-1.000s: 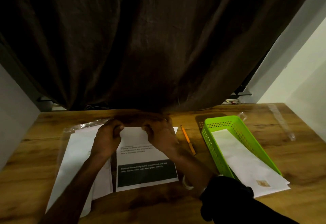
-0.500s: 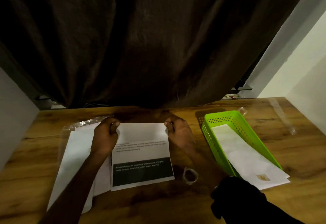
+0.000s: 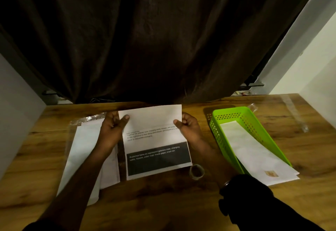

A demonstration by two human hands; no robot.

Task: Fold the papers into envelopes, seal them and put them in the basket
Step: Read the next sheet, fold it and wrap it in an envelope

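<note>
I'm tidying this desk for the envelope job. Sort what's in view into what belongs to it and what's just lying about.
Belongs to the job:
- printed sheet, gripped at its top corners by the left hand and right hand
- stack of blank paper
- green basket holding a white envelope
- tape roll

Just lying about:
- clear plastic wrap under the stack
- dark curtain

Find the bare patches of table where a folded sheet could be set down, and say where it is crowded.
Bare wood lies along the table's near edge between the forearms, and at the far right beyond the green basket. It is crowded from the white paper stack past the printed sheet, held by both hands, to the tape roll.
</note>
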